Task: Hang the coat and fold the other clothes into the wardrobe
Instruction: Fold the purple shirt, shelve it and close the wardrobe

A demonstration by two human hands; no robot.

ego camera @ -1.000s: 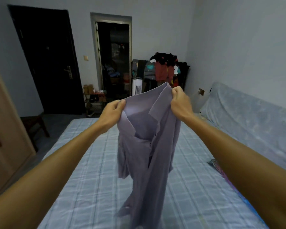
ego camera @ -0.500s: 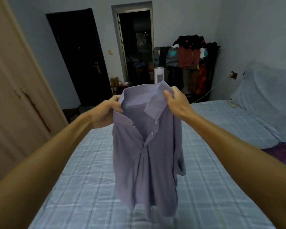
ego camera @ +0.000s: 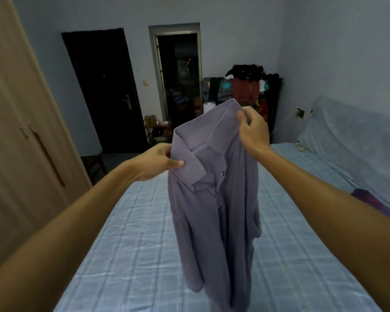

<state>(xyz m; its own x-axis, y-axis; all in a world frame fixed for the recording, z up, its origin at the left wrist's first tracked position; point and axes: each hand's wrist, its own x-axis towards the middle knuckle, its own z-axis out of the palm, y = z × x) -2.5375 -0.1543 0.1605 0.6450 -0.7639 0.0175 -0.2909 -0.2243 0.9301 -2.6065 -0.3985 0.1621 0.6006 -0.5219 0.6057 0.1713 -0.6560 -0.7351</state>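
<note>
A lilac collared shirt point(ego camera: 214, 212) hangs in the air above the bed, its buttoned front facing me. My left hand point(ego camera: 158, 163) pinches the left side of the collar, thumb on the front. My right hand point(ego camera: 252, 129) grips the right side of the collar, held higher and farther away. The shirt's lower part dangles down to the bottom of the view. The beige wardrobe point(ego camera: 20, 136) stands at the left with its doors closed.
The bed point(ego camera: 126, 251) with a pale blue checked sheet fills the foreground. A purple garment point(ego camera: 369, 199) lies at its right edge beside a covered sofa point(ego camera: 347, 140). At the back are a dark door point(ego camera: 104, 91), an open doorway point(ego camera: 178, 75) and a loaded clothes rack point(ego camera: 250, 84).
My view has swung left, bringing the wardrobe into sight. My left hand has dropped lower and my right has risen, tilting the collar. Both hands keep hold of the shirt.
</note>
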